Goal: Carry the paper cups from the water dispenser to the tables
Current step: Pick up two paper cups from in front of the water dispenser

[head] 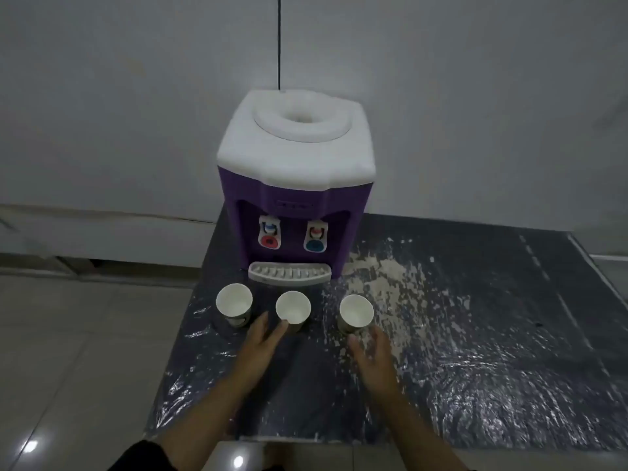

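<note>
Three white paper cups stand upright in a row in front of the purple and white water dispenser point(295, 185): a left cup point(234, 303), a middle cup point(293, 309) and a right cup point(355, 312). My left hand point(261, 345) is open, its fingertips at the near side of the middle cup, between it and the left cup. My right hand point(373, 358) is open just below the right cup, fingers spread, holding nothing. All three cups look empty inside.
The dispenser and cups rest on a dark surface wrapped in shiny plastic film point(475, 351), smeared with pale stains point(390, 277) at the right. A grey drip tray point(289, 272) juts out just behind the cups. Tiled floor point(68, 351) lies left; a white wall stands behind.
</note>
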